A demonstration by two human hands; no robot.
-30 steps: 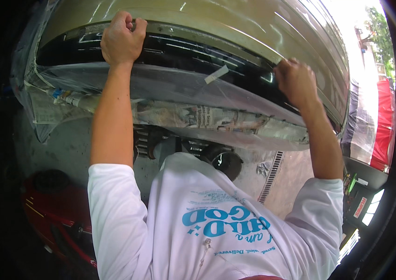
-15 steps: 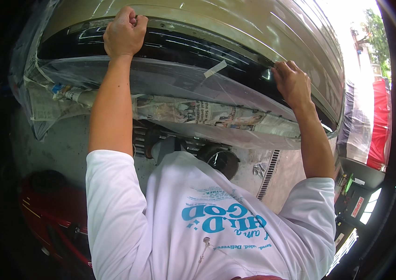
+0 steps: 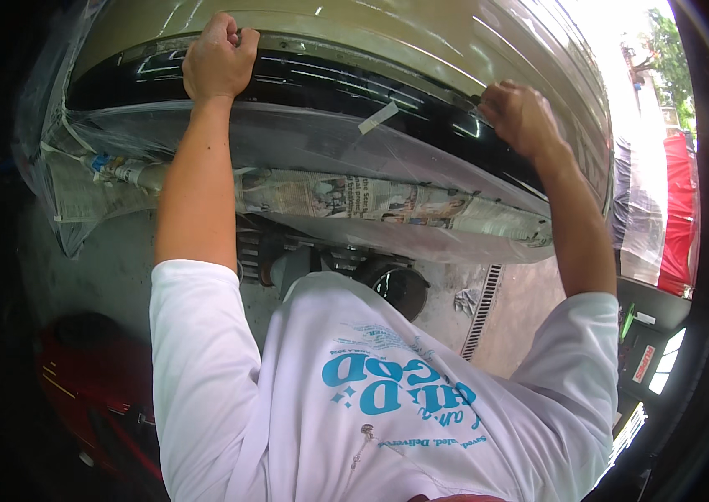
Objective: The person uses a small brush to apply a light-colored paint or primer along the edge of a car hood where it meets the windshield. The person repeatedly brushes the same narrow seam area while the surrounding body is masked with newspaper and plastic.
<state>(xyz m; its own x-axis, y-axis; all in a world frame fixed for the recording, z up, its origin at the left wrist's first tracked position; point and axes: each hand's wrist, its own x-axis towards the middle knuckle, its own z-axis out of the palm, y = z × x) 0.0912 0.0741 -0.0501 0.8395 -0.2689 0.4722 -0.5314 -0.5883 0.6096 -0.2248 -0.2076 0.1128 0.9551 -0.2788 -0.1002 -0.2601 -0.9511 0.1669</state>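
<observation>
Along the seam between the gold-olive car body [image 3: 421, 50] and a glossy black curved panel [image 3: 346, 86] runs a narrow dark strip [image 3: 312, 50]. My left hand [image 3: 219, 65] is closed at the seam's left part, fingers curled in; what they grip is hidden behind them. Toward the right end, my right hand [image 3: 522, 119] is slightly blurred, its fingers pinched together by the same seam. A small dark bit shows at those fingertips, too small to name. Across the panel's lower edge lies a pale piece of tape [image 3: 378, 118].
Clear plastic sheeting [image 3: 287, 134] and newspaper [image 3: 354, 197] cover the car below the black panel. On the floor stand a dark round bucket [image 3: 400, 289] and a crumpled scrap [image 3: 465, 299] beside a drain grate [image 3: 481, 314]. A red car [image 3: 95, 402] is at lower left.
My right hand has moved slightly up and to the left, lifting off the black panel toward the gold body. My left hand has hardly moved, and stays closed at the seam.
</observation>
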